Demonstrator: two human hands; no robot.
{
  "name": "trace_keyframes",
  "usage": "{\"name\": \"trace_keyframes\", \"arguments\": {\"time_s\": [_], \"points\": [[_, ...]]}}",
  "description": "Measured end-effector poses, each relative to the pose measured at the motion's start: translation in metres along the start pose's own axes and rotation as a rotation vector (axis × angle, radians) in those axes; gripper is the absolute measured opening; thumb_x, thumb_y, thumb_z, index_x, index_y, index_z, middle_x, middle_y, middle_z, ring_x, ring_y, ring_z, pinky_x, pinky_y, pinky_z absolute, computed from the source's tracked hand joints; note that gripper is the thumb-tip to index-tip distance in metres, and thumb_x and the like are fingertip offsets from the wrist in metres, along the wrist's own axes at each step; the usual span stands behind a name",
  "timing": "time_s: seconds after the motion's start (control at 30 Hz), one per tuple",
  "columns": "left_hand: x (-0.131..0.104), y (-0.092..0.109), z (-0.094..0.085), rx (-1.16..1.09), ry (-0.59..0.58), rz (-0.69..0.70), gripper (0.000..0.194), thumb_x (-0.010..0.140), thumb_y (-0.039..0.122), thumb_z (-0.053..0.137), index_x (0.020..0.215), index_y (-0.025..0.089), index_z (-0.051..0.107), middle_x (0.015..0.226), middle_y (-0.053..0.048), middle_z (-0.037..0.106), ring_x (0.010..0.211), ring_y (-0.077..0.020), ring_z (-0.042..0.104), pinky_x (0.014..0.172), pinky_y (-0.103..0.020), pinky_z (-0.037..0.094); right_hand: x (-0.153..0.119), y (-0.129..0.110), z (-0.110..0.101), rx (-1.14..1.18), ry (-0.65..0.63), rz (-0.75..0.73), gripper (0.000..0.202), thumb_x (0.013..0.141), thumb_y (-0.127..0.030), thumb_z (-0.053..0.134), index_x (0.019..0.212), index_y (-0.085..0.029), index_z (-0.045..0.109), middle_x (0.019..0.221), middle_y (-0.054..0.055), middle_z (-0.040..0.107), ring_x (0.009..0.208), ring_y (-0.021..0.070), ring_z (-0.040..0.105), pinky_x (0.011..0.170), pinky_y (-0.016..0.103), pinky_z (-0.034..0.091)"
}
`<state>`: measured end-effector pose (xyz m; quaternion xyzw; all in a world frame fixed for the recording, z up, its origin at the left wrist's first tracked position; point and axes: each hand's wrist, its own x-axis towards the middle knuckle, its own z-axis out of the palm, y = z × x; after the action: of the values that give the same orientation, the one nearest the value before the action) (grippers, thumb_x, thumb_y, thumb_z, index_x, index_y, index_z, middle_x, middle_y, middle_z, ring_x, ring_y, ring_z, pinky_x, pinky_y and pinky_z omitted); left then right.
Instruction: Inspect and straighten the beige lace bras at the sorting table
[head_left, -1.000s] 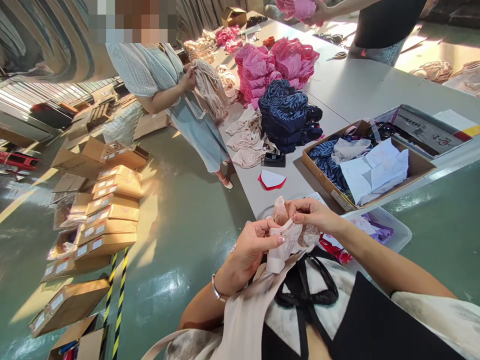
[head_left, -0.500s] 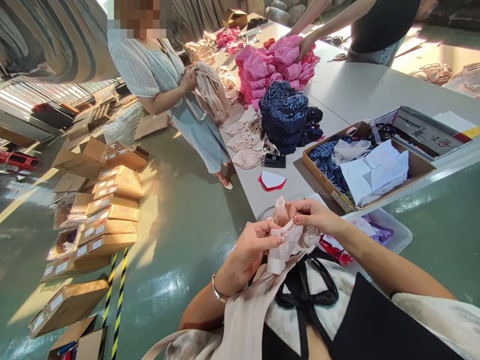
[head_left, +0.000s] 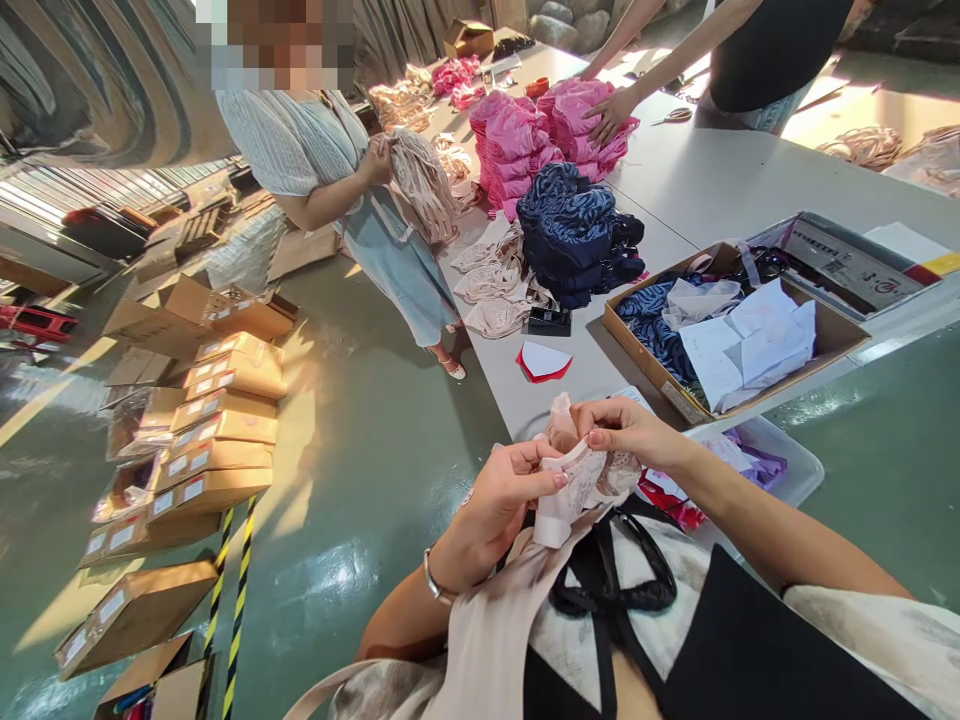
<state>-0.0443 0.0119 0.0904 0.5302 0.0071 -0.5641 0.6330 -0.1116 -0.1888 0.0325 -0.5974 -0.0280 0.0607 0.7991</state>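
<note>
A pale pink lace bra is stretched between both hands, close in front of my body. My left hand pinches its edge between thumb and fingers, with a wide light band hanging below. On the other side my right hand is closed on the same edge, thumb on top. Part of the bra is hidden behind the fingers. Just beyond the hands, a red and white cup-shaped piece lies on the table.
Past the table edge stand a navy patterned garment pile, pink stacks, beige bras and an open carton of cloth and papers. A co-worker holds beige garments; another's hand rests on pink ones. Cartons line the floor at left.
My hands and the bra stay almost still. The co-worker across the table has shifted right slightly, and a hand has slid down the front of the pink stack.
</note>
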Motion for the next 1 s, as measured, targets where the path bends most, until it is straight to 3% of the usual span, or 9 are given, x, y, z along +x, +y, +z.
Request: {"name": "trace_keyframes", "arguments": {"time_s": [0.73,0.8,0.9,1.0], "points": [[0.001,-0.003,-0.004,0.017,-0.025,0.056,0.027,0.062,0.033,0.088,0.076,0.015,0.073,0.074,-0.002,0.061,0.068,-0.0111,0.052,0.065,-0.023,0.038,-0.001,-0.002,-0.001,0.028,-0.021,-0.026,0.041,0.084,-0.048,0.074,0.067,-0.014,0.058,0.071,-0.001,0.05,0.067,0.0098,0.045,0.06,0.025,0.031],[0.001,-0.003,-0.009,0.123,-0.039,0.102,0.027,0.065,0.034,0.086,0.082,0.015,0.076,0.077,-0.002,0.063,0.071,-0.0124,0.053,0.067,-0.023,0.04,-0.001,-0.004,-0.002,0.024,-0.013,-0.019,0.042,0.084,-0.049,0.074,0.067,-0.014,0.058,0.071,-0.001,0.05,0.067,0.01,0.045,0.059,0.024,0.031],[0.004,0.004,-0.018,0.489,-0.066,0.249,0.024,0.079,0.035,0.075,0.094,0.016,0.079,0.087,-0.004,0.068,0.079,-0.0152,0.056,0.075,-0.026,0.042,-0.001,-0.009,-0.004,0.023,-0.036,-0.034,0.042,0.084,-0.047,0.074,0.066,-0.014,0.056,0.068,-0.002,0.047,0.065,0.009,0.041,0.059,0.024,0.031],[0.007,0.013,-0.027,0.746,-0.072,0.351,0.024,0.089,0.034,0.062,0.088,0.015,0.077,0.085,-0.005,0.068,0.077,-0.0146,0.055,0.073,-0.026,0.041,-0.001,-0.016,-0.007,0.026,-0.088,-0.033,0.04,0.087,-0.042,0.072,0.065,-0.014,0.053,0.069,-0.003,0.047,0.064,0.0084,0.04,0.059,0.023,0.031]]}}
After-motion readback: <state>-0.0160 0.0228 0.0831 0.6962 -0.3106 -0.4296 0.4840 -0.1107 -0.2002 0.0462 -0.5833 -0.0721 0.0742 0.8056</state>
